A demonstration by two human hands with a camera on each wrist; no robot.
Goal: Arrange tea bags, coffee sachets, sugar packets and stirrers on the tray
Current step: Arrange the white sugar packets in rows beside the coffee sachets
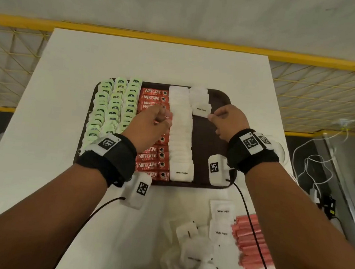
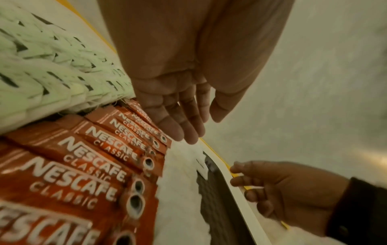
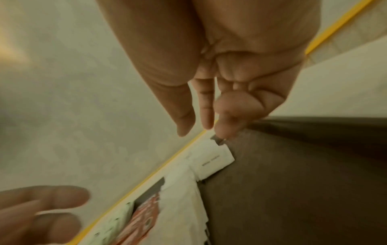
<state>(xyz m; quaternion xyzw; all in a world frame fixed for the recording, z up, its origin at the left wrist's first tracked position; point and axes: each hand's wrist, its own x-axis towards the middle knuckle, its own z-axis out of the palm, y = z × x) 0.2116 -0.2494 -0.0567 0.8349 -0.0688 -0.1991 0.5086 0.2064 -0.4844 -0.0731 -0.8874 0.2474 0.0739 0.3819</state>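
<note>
A dark brown tray (image 1: 209, 140) holds three rows of green tea bags (image 1: 113, 109), a column of red Nescafe coffee sachets (image 1: 149, 159) and a long column of white sugar packets (image 1: 181, 134). A short second column of sugar packets (image 1: 200, 106) starts at the tray's far edge. My right hand (image 1: 212, 118) touches the right corner of its front packet (image 3: 215, 161) with a fingertip, thumb and forefinger apart, nothing pinched. My left hand (image 1: 163, 116) hovers over the coffee sachets (image 2: 117, 149) beside the sugar, its fingers (image 2: 188, 126) relaxed and holding nothing.
On the white table near me lie loose sugar packets (image 1: 222, 221), a heap of pink sticks (image 1: 248, 244) and a pile of white bags with strings (image 1: 193, 257). The tray's right half (image 3: 293, 182) is bare. Cables (image 1: 308, 168) hang off the table's right side.
</note>
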